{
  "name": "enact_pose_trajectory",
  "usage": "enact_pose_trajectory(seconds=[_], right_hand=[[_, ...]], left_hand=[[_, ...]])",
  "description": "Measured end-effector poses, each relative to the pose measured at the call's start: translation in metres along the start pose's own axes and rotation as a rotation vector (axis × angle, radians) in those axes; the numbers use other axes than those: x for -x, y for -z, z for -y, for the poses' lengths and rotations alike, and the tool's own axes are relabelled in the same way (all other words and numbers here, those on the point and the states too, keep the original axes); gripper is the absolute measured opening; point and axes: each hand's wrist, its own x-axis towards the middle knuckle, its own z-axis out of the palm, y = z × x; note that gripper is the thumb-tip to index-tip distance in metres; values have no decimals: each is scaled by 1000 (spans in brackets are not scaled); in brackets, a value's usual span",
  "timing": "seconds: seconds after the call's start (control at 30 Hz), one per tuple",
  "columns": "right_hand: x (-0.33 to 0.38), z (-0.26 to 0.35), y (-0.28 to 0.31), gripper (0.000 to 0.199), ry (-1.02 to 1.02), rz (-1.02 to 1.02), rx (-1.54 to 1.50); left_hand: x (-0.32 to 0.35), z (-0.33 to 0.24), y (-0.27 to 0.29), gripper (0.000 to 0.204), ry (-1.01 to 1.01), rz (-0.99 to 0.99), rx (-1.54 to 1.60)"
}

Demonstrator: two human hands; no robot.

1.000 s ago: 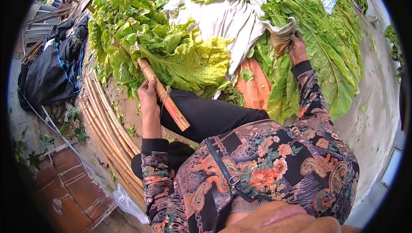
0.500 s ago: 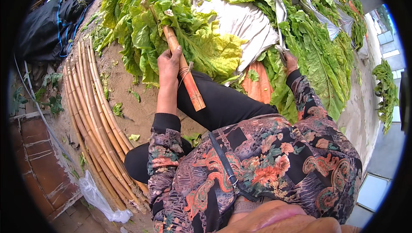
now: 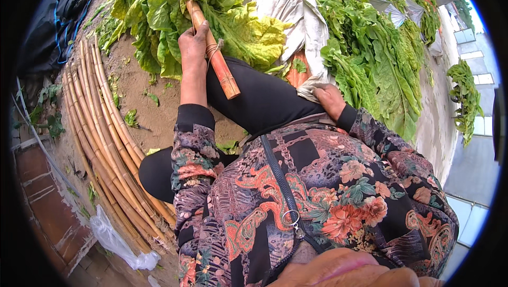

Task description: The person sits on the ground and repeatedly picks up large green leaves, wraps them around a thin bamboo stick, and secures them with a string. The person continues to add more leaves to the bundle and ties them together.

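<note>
At upper left-centre, a probably stiff pole (image 3: 221,70) is being clasped, suitably, around its bare length by the left hand (image 3: 193,43); near centre, soft-looking cloth (image 3: 316,51) is being gripped by the right hand (image 3: 329,99).

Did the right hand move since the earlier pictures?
Yes. Judged against the orange sheet, the right hand has come down from beyond it to nearer the person's body, drawing the white cloth along.

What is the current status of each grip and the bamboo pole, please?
Left grip closed around bamboo pole; right grip closed on whitish cloth. Large green leaves crowd the pole's far end.
</note>
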Motion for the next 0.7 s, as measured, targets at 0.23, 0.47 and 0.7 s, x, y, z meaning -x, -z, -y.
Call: enact_pose_trajectory(seconds=[0.23, 0.47, 0.7], right_hand=[[-56, -27, -22, 31, 38, 260, -283], [-86, -154, 26, 49, -115, -250, -241], [-103, -187, -26, 88, -229, 50, 834]], left_hand=[[-1, 7, 28, 29, -272, -221, -667], [33, -43, 23, 21, -482, -288, -1693], [48, -38, -1, 12, -821, -284, -1580]])
